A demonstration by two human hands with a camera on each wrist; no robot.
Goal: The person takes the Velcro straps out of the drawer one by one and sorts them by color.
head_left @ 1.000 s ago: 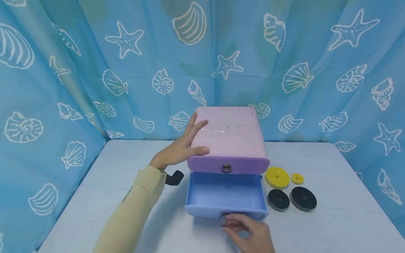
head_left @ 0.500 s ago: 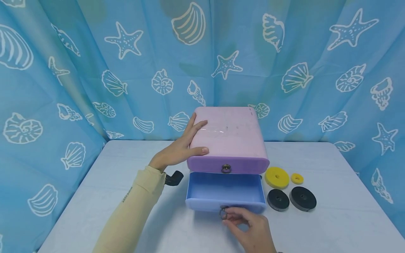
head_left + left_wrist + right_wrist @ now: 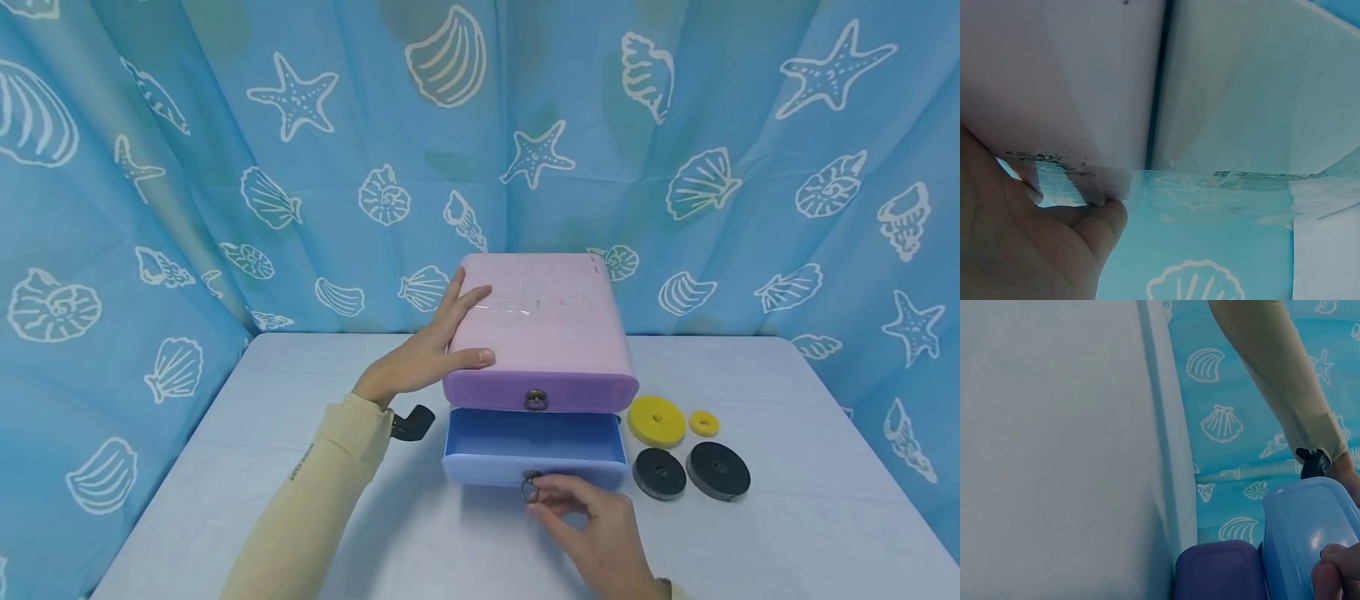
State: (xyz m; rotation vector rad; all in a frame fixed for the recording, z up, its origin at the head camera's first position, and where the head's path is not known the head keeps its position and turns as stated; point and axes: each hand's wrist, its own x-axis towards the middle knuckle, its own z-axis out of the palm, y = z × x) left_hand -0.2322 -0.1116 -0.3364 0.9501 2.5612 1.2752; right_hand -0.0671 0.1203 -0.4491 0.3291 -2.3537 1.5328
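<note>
A small two-drawer chest with a pink top (image 3: 543,325) stands mid-table. Its purple upper drawer (image 3: 487,392) is closed, while the blue lower drawer (image 3: 487,471) sits partly out, with nothing visible inside. My right hand (image 3: 603,533) pinches the metal ring pull (image 3: 531,474) of that blue drawer between thumb and fingers. On the chest's upper left edge rests my left hand (image 3: 423,358), fingers spread and thumb lying on top. The left wrist view shows this hand (image 3: 1035,231) against the chest's side (image 3: 1054,75). Fingers of the right hand (image 3: 1338,569) appear at the blue front in the right wrist view.
Right of the chest lie a large yellow roll (image 3: 657,422), a small yellow ring (image 3: 704,423) and two black rolls, a smaller one (image 3: 659,474) and a larger one (image 3: 718,472). A blue shell-print curtain (image 3: 555,108) hangs behind the white table (image 3: 810,467).
The blue drawer has slid inward toward the chest, and my right hand has moved forward with its ring pull. My left hand has stayed in place on the chest.
</note>
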